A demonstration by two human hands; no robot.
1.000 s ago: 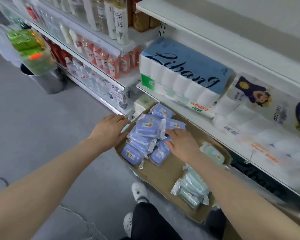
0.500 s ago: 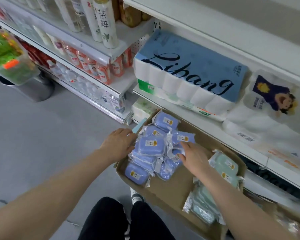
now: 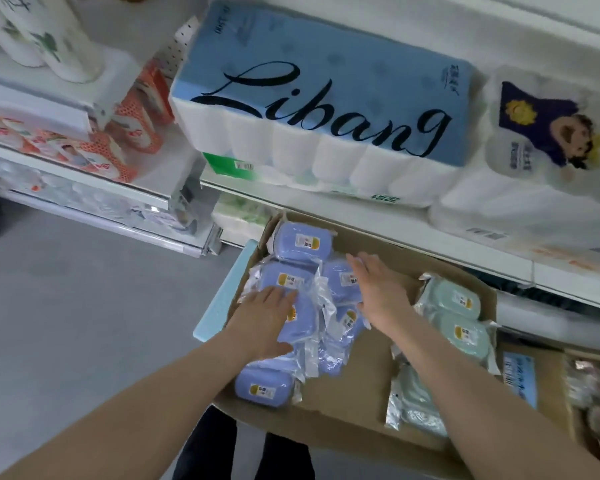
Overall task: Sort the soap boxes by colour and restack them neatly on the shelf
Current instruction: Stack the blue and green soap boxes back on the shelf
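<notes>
At lower centre, the left hand [image 3: 269, 318] and right hand [image 3: 381, 292] are lying flat, each grip wide and holding nothing, on the blue plastic-wrapped soap boxes [image 3: 302, 242] in the brown cardboard tray [image 3: 371, 372]. Squeezing the slippery heap inward from both sides should be squaring it neatly.

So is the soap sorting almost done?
Mostly. Done: the colours look split, blue soaps on the left of the box, green soaps on the right. In hand: the left hand and right hand lie flat on the blue pile. Left: both piles are loose and crooked, so they need neat stacking.
</notes>
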